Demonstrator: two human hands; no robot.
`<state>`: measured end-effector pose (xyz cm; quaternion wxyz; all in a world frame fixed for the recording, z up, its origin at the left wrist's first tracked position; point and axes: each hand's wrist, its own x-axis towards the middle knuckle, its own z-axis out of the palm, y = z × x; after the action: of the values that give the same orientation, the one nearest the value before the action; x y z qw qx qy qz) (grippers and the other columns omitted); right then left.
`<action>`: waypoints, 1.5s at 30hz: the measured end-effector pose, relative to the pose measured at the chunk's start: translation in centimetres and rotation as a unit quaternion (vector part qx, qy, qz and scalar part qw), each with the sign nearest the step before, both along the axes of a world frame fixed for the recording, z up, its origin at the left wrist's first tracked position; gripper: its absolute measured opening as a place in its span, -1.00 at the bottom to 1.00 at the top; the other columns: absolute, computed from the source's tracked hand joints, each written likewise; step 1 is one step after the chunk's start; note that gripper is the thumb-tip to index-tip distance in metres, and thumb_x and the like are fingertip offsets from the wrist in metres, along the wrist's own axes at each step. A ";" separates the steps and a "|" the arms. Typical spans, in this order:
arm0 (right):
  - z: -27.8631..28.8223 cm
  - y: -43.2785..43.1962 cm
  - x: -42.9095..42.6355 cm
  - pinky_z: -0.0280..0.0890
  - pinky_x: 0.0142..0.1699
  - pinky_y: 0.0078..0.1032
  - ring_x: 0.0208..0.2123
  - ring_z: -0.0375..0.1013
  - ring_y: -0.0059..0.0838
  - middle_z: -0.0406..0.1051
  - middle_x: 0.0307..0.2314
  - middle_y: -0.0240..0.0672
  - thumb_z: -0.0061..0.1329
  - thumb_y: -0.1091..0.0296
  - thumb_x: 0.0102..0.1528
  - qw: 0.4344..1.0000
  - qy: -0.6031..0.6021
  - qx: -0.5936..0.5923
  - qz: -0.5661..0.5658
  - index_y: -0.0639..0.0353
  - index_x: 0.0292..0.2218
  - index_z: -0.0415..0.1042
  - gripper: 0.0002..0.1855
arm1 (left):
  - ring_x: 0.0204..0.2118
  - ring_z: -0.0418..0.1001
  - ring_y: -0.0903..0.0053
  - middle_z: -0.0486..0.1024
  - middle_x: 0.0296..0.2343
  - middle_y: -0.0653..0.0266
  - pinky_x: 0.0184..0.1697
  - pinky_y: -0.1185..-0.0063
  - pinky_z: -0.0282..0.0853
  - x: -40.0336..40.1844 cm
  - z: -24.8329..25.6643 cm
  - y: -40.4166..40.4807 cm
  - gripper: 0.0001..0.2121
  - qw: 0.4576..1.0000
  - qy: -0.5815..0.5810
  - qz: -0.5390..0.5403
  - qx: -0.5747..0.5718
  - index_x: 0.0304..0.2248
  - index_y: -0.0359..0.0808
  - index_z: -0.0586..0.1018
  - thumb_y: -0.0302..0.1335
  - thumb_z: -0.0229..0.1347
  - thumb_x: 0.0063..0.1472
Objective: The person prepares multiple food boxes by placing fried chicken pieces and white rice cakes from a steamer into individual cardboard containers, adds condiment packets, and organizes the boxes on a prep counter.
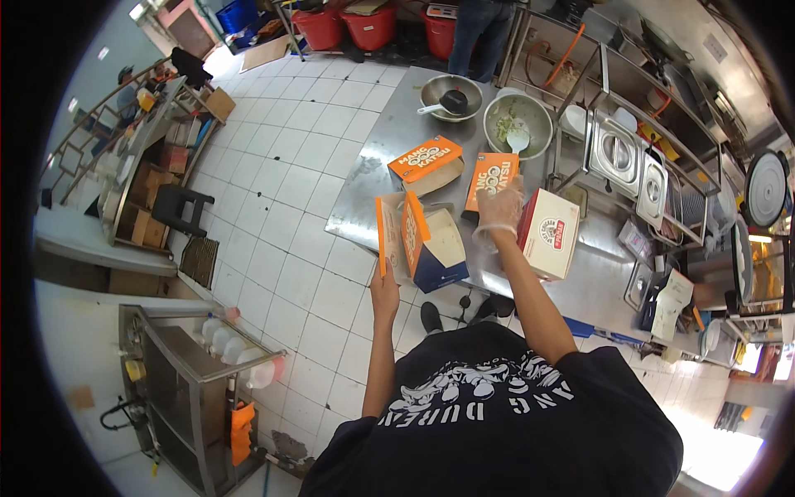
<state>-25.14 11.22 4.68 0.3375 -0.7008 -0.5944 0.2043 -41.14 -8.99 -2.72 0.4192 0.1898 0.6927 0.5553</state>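
My left hand [385, 292], bare, pinches the outer edge of an open orange and dark blue cardboard food box [438, 255]. This box is tilted at the table's near left edge, its pale inside partly showing. My right hand [502, 208], in a clear plastic glove, lies over the near end of an orange printed food box [494, 171]. The fingers hide that end, so whether they grip or only touch it cannot be told. Beyond sits another orange box [425, 158], its lid raised. Right of my gloved hand stands a cream and red carton [549, 236].
On the steel table [366, 205], a metal bowl [518, 118] holds chopped greens and a white spoon. Another bowl [450, 84] holds a black-headed utensil. A steel rack [599, 93] with lidded pans [615, 152] borders the right. A person's legs [481, 37] show beyond the table.
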 end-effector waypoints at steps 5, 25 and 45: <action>-3.3 2.2 0.1 0.34 -0.12 -0.29 -0.27 0.45 -0.03 0.42 -0.31 0.05 0.20 0.16 -0.31 0.987 0.013 -0.130 -0.097 0.38 -0.17 0.23 -0.28 | -0.22 0.40 0.56 0.41 -0.21 0.17 -0.20 0.64 0.32 -2.2 -1.2 1.7 -0.58 0.997 0.063 -0.028 0.039 0.00 -0.41 0.31 -0.23 -0.23 0.33; -4.8 1.5 1.1 0.28 -0.42 -0.53 -0.51 0.43 -0.41 0.44 -0.47 -0.22 -0.17 0.28 0.08 0.813 0.504 -0.286 0.051 0.22 -0.31 0.37 -0.79 | 0.11 0.14 0.37 0.20 0.02 0.07 0.15 0.47 0.04 -2.1 -0.4 1.8 -0.63 0.979 0.031 0.056 0.191 0.02 -0.40 0.23 -0.49 -0.08 0.24; 5.3 -2.1 -1.1 0.40 -0.37 -0.42 -0.43 0.44 -0.34 0.40 -0.41 -0.17 -0.22 0.24 0.09 0.617 0.719 -0.291 0.136 0.24 -0.29 0.29 -0.75 | -0.15 0.37 0.44 0.40 -0.22 0.12 -0.09 0.52 0.27 -4.9 -1.8 3.2 -0.59 0.977 0.054 0.163 0.123 -0.13 -0.49 0.38 -0.23 -0.16 0.29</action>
<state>-26.27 9.17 10.03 0.4034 -0.3031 -0.1597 0.8485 -46.09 -5.79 -4.51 0.2584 0.1539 0.6624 0.6862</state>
